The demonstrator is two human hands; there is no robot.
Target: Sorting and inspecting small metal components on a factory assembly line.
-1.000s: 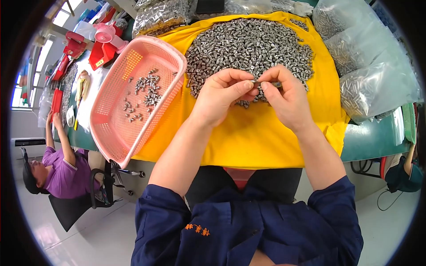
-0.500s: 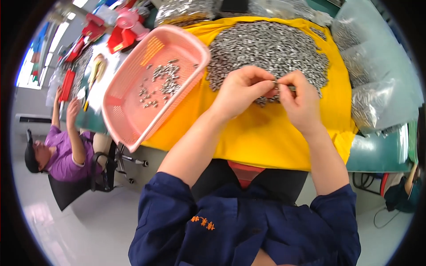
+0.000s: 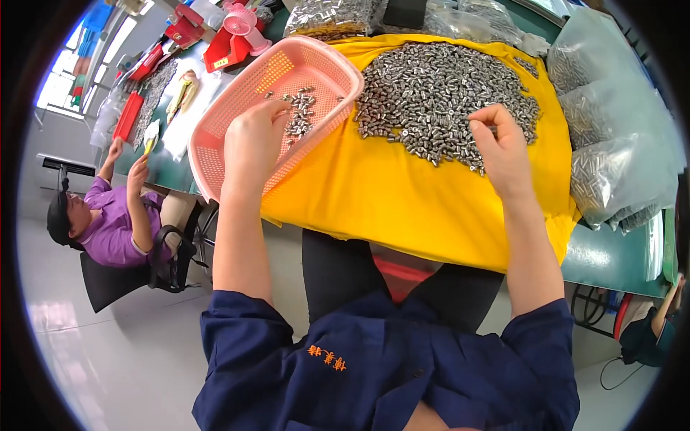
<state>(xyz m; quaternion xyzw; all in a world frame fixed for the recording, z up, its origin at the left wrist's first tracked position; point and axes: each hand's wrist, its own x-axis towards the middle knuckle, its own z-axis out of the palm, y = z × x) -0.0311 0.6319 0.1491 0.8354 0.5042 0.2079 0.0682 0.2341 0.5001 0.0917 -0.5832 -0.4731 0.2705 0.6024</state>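
Yellow cloth [image 3: 402, 208], clear bags [image 3: 607, 169], pink basket [image 3: 215, 136]: metal pieces [image 3: 445, 93] in or on each.
Cloth heaped; bags well filled; basket sparsely scattered. Left hand [image 3: 253, 140] over basket, fingers narrowed; right hand [image 3: 504, 152] at heap's edge, fingertips close; cannot tell whether either holds a piece.

Bright windows [image 3: 60, 85] shine above a pale, glossy floor [image 3: 144, 352].
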